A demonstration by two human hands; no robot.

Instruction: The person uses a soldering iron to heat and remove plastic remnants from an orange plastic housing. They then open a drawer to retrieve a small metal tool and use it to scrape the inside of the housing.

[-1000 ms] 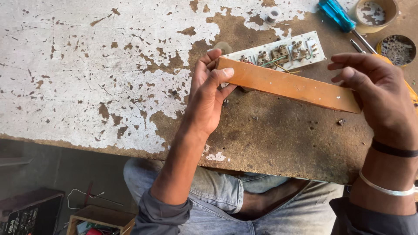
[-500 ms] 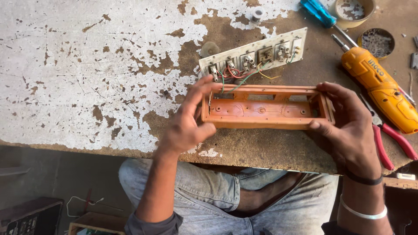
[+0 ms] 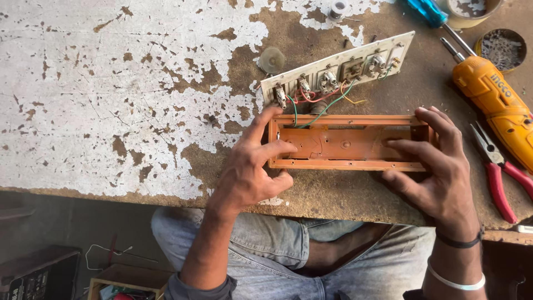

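A: Where is the orange box [image 3: 347, 143] relative to the hands?

B: It lies open side up on the table [image 3: 111, 100], near the front edge, between the two hands. The left hand [image 3: 250, 172] grips its left end: the thumb is on the near edge and the fingers reach over the end wall into the inside. The right hand [image 3: 438, 166] grips the right end, with fingers lying over the rim and inside.

A: What is around the box?

B: Just behind it lies a white switch plate [image 3: 338, 69], back side up, with coloured wires [image 3: 322, 100] going down into the box. To the right there is a blue-handled screwdriver [image 3: 430, 14], a yellow electric driver [image 3: 497, 103] and red pliers [image 3: 499, 178], well apart from the box.

A: And the surface?

B: The table is brown, with white paint peeling off in many places. Under the edge I see the knees of the person in grey jeans [image 3: 266, 244] and a dark floor with some boxes [image 3: 33, 272].
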